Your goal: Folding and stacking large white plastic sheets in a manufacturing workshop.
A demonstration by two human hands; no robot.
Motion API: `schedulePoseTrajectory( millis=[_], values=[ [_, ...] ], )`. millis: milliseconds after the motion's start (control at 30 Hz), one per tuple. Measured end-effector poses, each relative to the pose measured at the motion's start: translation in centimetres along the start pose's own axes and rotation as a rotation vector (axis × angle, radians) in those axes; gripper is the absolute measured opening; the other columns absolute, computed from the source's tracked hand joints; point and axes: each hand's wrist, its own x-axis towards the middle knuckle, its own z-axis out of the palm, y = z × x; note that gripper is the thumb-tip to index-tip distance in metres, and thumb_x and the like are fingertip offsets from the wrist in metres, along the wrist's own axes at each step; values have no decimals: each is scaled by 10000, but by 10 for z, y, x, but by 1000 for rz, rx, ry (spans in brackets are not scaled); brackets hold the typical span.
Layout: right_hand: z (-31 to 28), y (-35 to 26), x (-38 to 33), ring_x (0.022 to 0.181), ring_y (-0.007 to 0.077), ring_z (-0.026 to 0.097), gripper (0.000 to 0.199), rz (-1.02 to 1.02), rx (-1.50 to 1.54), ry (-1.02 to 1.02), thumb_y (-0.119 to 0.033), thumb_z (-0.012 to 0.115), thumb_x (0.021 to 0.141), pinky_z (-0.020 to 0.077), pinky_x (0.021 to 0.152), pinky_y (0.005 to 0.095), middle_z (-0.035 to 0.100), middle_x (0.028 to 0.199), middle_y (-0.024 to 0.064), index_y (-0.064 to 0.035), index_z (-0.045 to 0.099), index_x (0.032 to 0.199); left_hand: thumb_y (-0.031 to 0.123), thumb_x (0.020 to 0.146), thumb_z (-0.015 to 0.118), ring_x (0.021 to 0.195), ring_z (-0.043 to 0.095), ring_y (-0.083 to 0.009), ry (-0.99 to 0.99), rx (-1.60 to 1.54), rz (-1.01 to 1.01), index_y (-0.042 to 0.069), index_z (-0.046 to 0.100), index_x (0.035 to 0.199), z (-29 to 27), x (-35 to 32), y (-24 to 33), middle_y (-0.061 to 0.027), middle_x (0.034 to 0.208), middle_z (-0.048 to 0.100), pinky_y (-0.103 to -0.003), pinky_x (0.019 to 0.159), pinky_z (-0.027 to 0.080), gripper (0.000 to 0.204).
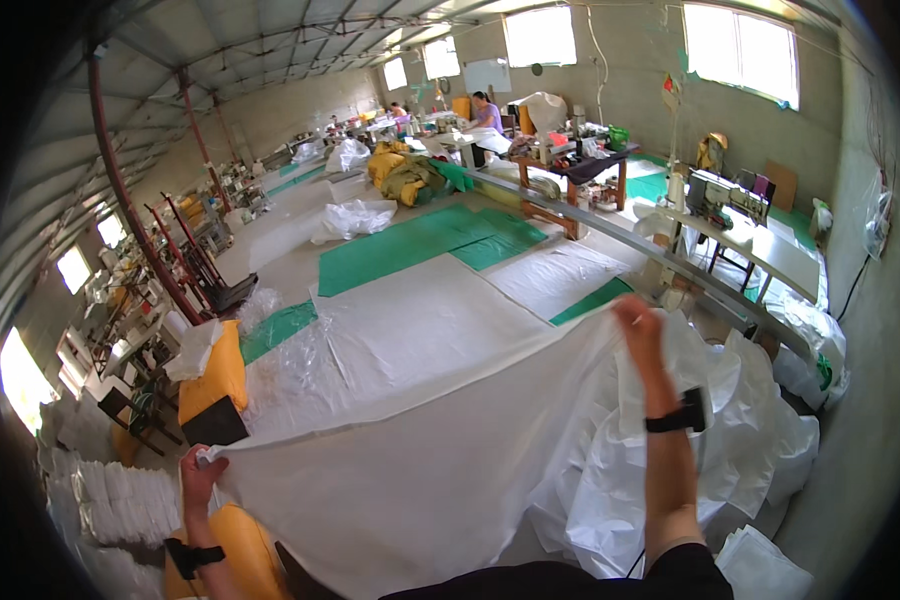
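A large white plastic sheet (pixel 400 480) is stretched between my two hands, its upper edge running up toward the right. My left hand (pixel 201 474) is closed on the sheet's left corner. Raised higher and farther out, my right hand (pixel 638 326) grips the other upper corner; its fingers are slightly blurred. Below the held edge the sheet hangs down toward my body. Beyond it, a flat pile of white sheets (pixel 420 330) lies over green sheeting (pixel 400 245). Loose crumpled white sheeting (pixel 660 450) is heaped beside my right forearm.
A yellow bundle (pixel 213 375) stands at the left, with stacked white sheets (pixel 120 500) nearer. A long metal rail (pixel 620 235) crosses at the right, near a sewing table (pixel 740 240). Red posts (pixel 135 200) rise at the left. A person (pixel 487 115) sits far back.
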Motion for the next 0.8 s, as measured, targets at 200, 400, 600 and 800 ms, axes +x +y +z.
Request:
schedulePoseTrajectory(
  millis=[200, 400, 600, 800],
  values=[
    [-94, -149, 52, 715, 55, 541, 288, -112, 185, 179, 13, 621, 813, 420, 609, 190, 606, 939, 1, -44, 582, 1092, 81, 716, 724, 955, 524, -130, 256, -373, 233, 63, 545, 965, 103, 17, 6, -24, 1045, 558, -260, 869, 401, 307],
    [-117, -147, 28, 667, 40, 510, 109, 219, -29, -111, 15, 646, 766, 383, 556, 195, 594, 769, -13, -32, 646, 864, 81, 695, 699, 729, 522, -94, 266, -312, -74, 72, 627, 951, 124, 4, -23, 16, 823, 592, -234, 669, 419, 267],
    [-184, -173, 50, 547, 73, 448, 49, 75, 70, -40, -17, 645, 696, 358, 520, 210, 511, 664, 4, -35, 607, 722, 190, 724, 663, 690, 507, -88, 299, -543, 66, 59, 665, 895, 35, -21, -28, 8, 793, 579, -241, 636, 422, 216],
    [-206, -71, 61, 615, 78, 446, 134, 321, 589, 17, -164, 628, 784, 393, 546, 283, 418, 686, -29, -97, 520, 826, 275, 782, 699, 776, 546, -102, 295, -647, 359, 64, 677, 922, 51, 62, -9, -29, 932, 613, -248, 689, 442, 254]
  ],
)
